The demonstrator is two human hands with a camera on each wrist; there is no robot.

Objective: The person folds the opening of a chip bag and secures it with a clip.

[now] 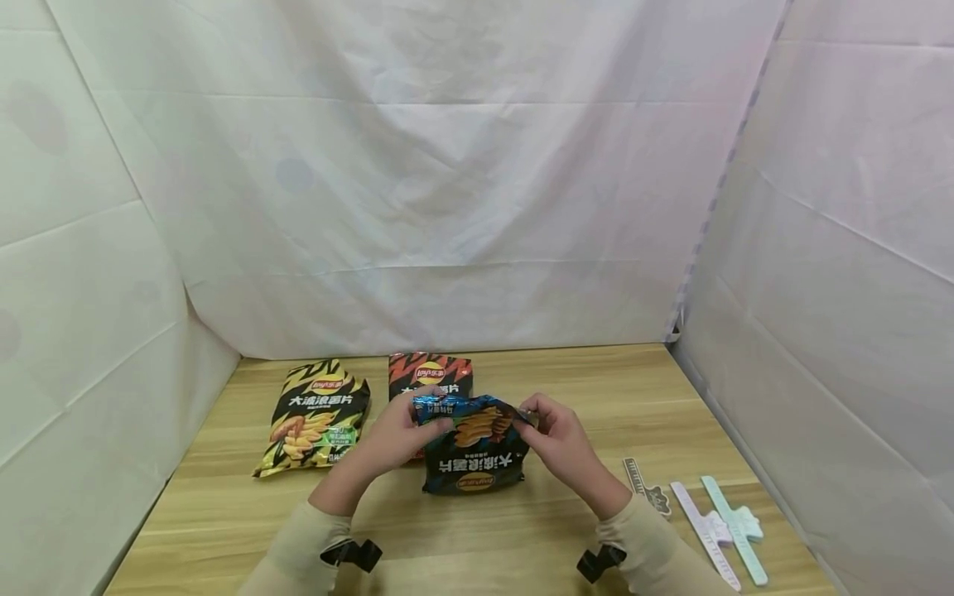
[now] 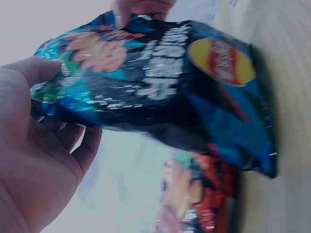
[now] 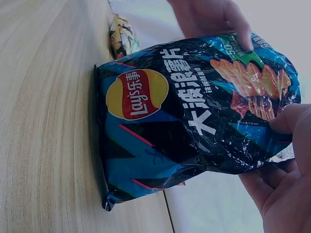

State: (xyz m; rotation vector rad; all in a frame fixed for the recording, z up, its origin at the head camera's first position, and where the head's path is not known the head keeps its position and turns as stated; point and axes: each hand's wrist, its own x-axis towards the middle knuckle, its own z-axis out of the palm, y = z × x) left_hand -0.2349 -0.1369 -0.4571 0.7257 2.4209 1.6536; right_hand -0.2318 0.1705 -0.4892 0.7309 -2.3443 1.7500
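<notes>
Both hands hold a blue and black chip bag (image 1: 477,455), its printing upside down in the head view and its logo end low by the table. My left hand (image 1: 406,432) pinches one upper corner, thumb on the printed front and fingers behind, as the left wrist view shows. At the opposite upper corner my right hand (image 1: 557,439) grips the bag the same way, thumb (image 3: 286,119) in front. The bag's top edge looks crumpled between the hands. Directly behind it lies a red and black chip bag (image 1: 431,370), partly hidden by the blue one.
A yellow and black chip bag (image 1: 316,414) lies on the wooden table (image 1: 224,530) at the left. On the right are a grey ruler-like clip (image 1: 647,487), a lilac clip (image 1: 704,530) and a mint green clip (image 1: 738,530). White cloth (image 1: 447,207) hangs around the table.
</notes>
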